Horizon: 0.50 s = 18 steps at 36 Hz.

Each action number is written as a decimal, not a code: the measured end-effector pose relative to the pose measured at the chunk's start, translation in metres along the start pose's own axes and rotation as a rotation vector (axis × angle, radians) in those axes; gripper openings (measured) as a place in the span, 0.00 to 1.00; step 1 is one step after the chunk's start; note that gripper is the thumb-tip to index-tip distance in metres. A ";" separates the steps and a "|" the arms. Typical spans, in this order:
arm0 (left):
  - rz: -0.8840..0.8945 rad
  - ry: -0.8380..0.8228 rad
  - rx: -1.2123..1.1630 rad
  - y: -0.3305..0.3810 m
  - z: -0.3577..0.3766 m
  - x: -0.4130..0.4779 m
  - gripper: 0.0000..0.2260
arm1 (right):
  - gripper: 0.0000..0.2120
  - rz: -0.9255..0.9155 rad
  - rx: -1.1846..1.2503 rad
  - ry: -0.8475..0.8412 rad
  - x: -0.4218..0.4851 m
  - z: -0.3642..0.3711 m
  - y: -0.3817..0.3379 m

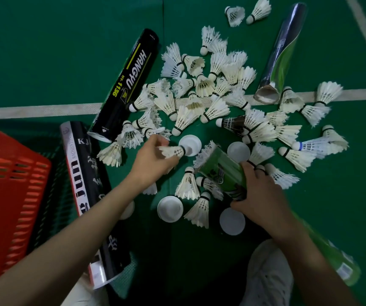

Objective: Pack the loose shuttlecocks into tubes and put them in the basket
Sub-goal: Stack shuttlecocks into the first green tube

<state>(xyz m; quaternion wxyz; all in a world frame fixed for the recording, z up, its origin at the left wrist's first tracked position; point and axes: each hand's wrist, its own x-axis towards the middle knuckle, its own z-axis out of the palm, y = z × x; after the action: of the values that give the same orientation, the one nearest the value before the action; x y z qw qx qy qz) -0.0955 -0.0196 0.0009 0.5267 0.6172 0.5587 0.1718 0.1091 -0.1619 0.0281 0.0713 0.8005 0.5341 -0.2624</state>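
Observation:
Several loose white shuttlecocks (pixel 202 93) lie heaped on the green court floor. My left hand (pixel 153 156) holds one white shuttlecock (pixel 172 151) by its feathers, cork pointing right. My right hand (pixel 259 193) grips a green tube (pixel 221 171) whose open end points up-left, with feathers of a shuttlecock sticking out of it. The shuttlecock in my left hand is a short way left of that open end. A red basket (pixel 7 186) stands at the left edge.
Two black tubes (pixel 127 85) (pixel 89 191) lie left of the pile, and a dark-and-green tube (pixel 281 54) lies at the upper right. Several white tube caps (pixel 170 208) are scattered near my hands. A white shoe (pixel 268 274) is at the bottom.

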 end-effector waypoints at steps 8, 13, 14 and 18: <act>0.143 -0.252 -0.067 0.023 0.000 -0.003 0.09 | 0.48 -0.087 0.015 0.016 0.000 0.001 -0.003; 0.062 -0.264 -0.090 0.034 0.019 -0.002 0.26 | 0.47 -0.131 -0.013 0.044 0.000 -0.005 -0.010; 0.059 -0.251 -0.112 0.038 0.021 -0.003 0.29 | 0.47 -0.124 -0.019 0.046 0.001 -0.007 -0.010; 0.040 -0.253 -0.236 0.046 0.027 -0.003 0.28 | 0.47 -0.109 -0.057 0.058 0.005 -0.014 -0.010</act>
<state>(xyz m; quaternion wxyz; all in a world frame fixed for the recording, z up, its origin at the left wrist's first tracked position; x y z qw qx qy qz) -0.0512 -0.0263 0.0305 0.6581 0.5788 0.4515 0.1673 0.1062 -0.1474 0.0393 0.0641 0.7750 0.5860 -0.2276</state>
